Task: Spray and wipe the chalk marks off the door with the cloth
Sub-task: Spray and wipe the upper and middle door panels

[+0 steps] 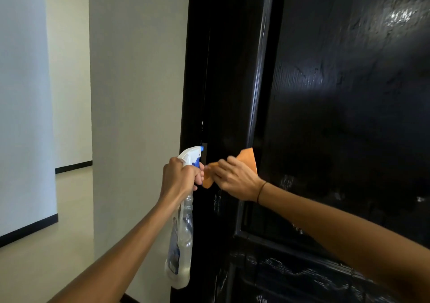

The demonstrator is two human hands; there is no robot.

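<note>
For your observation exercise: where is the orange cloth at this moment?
In the head view, the orange cloth is just right of centre, held against the black door by the right hand, beside the spray bottle in the left hand.

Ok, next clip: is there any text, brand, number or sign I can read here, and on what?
None can be read.
Spray bottle in the left hand: blue label, print too blurred to read.
Orange cloth, black door, wall: no writing visible.
</note>
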